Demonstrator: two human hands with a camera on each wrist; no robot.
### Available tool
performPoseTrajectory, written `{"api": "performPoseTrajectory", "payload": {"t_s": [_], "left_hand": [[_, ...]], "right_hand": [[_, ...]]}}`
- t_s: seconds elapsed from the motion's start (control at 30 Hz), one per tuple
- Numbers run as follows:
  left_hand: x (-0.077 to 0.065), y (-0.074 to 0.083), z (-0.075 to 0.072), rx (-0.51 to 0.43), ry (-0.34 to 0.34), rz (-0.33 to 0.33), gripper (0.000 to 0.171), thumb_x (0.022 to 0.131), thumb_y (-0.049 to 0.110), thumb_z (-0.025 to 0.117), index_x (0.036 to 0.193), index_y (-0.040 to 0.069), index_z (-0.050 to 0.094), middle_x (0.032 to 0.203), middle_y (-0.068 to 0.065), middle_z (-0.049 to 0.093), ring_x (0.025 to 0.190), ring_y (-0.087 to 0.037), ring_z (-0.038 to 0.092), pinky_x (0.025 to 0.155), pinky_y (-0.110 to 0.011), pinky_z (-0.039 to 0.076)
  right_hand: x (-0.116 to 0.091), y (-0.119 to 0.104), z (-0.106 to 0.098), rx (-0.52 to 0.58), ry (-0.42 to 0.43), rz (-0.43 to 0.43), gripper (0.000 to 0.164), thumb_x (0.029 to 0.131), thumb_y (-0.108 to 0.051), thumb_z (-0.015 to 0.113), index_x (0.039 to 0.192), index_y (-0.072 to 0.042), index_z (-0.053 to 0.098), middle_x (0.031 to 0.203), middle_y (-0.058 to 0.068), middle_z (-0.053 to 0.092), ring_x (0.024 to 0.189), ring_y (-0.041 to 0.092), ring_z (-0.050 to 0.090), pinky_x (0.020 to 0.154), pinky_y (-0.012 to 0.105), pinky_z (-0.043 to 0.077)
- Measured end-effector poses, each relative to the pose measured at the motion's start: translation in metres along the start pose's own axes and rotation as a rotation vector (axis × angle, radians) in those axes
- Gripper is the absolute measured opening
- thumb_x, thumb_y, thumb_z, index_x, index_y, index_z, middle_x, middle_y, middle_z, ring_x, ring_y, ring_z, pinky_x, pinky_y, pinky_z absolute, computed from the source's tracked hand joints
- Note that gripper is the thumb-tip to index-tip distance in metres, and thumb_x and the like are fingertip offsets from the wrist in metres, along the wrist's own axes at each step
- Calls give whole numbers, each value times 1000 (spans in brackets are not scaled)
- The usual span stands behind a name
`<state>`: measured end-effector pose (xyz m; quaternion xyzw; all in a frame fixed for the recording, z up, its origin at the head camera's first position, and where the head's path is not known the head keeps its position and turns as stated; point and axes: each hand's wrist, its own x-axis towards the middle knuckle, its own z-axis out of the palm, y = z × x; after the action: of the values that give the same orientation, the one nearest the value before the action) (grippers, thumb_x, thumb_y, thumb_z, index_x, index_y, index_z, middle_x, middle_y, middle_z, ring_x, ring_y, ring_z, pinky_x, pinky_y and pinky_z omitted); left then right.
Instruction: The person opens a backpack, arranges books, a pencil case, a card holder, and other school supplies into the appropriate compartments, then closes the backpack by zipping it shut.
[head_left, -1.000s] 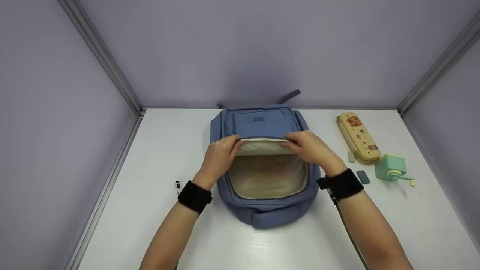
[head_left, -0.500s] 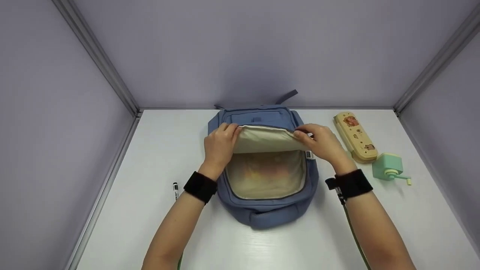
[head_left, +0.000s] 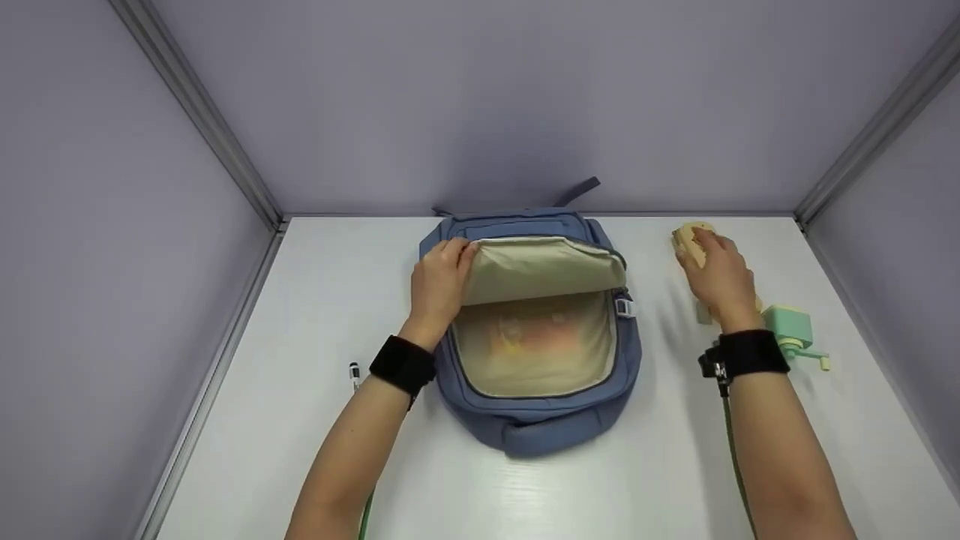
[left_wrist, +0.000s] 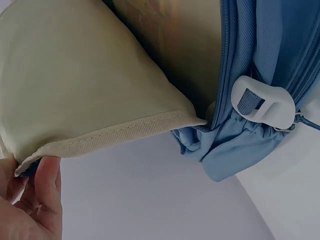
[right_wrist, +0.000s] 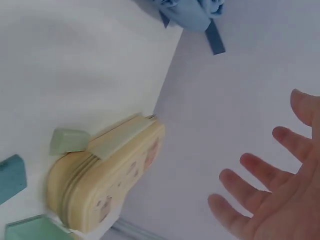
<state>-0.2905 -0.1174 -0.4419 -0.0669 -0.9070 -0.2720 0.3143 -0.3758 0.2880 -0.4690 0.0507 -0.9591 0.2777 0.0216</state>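
A blue backpack (head_left: 480,427) lies on the white table, its main compartment unzipped. My left hand (head_left: 439,289) pinches the edge of its cream-lined flap (head_left: 544,270) and holds it raised; in the left wrist view, thumb and fingers (left_wrist: 48,182) grip the trimmed edge. Inside the compartment, a reddish-yellow patch shows blurred through the lining area. Over the yellow pencil case (right_wrist: 115,175), which has cartoon animal prints, is my right hand (head_left: 720,277). The right wrist view shows its fingers spread, apart from the case and holding nothing.
Right of the pencil case stands a green crank pencil sharpener (head_left: 789,326). A small pale green block (right_wrist: 70,141) and a teal block (right_wrist: 11,177) lie beside the case. A marker (head_left: 355,373) lies left of the backpack, near my left forearm.
Both hands lifted the flap higher and back. My right hand then let go of it and moved right, over the pencil case. My left hand keeps its grip.
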Motion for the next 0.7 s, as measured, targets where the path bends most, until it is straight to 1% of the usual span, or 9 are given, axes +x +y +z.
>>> {"api": "performPoseTrajectory", "payload": {"t_s": [0.1, 0.23, 0.3, 0.4, 0.5, 0.6, 0.7], "left_hand": [[1, -2, 0, -53, -11, -73, 28, 100, 28, 59, 93, 4, 71, 79, -7, 66, 68, -23, 63, 61, -39, 50], [4, -5, -2, -93, -32, -158, 27, 100, 28, 59, 93, 4, 72, 76, -7, 65, 66, -23, 60, 62, -39, 48], [6, -6, -2, -107, -53, -199, 28, 100, 29, 59, 94, 5, 72, 74, -6, 64, 64, -22, 58, 61, -38, 46], [9, -8, -2, -129, -87, -267, 30, 101, 31, 58, 96, 6, 73, 73, -5, 63, 63, -21, 56, 62, -37, 45], [11, -13, -1, -156, -105, -334, 31, 101, 32, 58, 96, 6, 73, 74, -5, 63, 64, -20, 56, 63, -36, 45], [13, -18, -1, -186, -107, -400, 30, 100, 31, 59, 96, 5, 73, 76, -5, 64, 66, -20, 57, 65, -35, 45], [12, -22, 0, -209, -109, -460, 29, 100, 31, 60, 95, 5, 73, 78, -5, 65, 68, -18, 57, 65, -34, 45]], "right_hand": [[-1, 23, -3, -33, -60, 112, 70, 103, -48, 40, 156, -7, 21, 150, 36, 21, 131, 59, 27, 97, 73, 25], [-5, 48, -1, -93, -132, 191, 74, 103, -50, 37, 156, -5, 12, 150, 39, 13, 132, 61, 21, 97, 73, 22], [-7, 58, 1, -113, -155, 227, 75, 103, -47, 39, 156, -3, 10, 150, 40, 12, 133, 61, 19, 100, 73, 17], [-9, 70, 3, -134, -170, 274, 74, 102, -42, 41, 155, -2, 11, 148, 40, 15, 133, 59, 18, 101, 73, 10], [-11, 78, 6, -155, -187, 290, 73, 100, -39, 44, 155, 0, 14, 148, 40, 17, 135, 58, 14, 101, 76, 0], [-14, 83, 8, -191, -212, 265, 73, 99, -40, 48, 153, 0, 20, 149, 39, 17, 138, 58, 8, 97, 76, -13], [-16, 83, 11, -250, -232, 230, 69, 99, -42, 50, 150, 0, 31, 148, 39, 22, 138, 59, 4, 93, 75, -22]]}}
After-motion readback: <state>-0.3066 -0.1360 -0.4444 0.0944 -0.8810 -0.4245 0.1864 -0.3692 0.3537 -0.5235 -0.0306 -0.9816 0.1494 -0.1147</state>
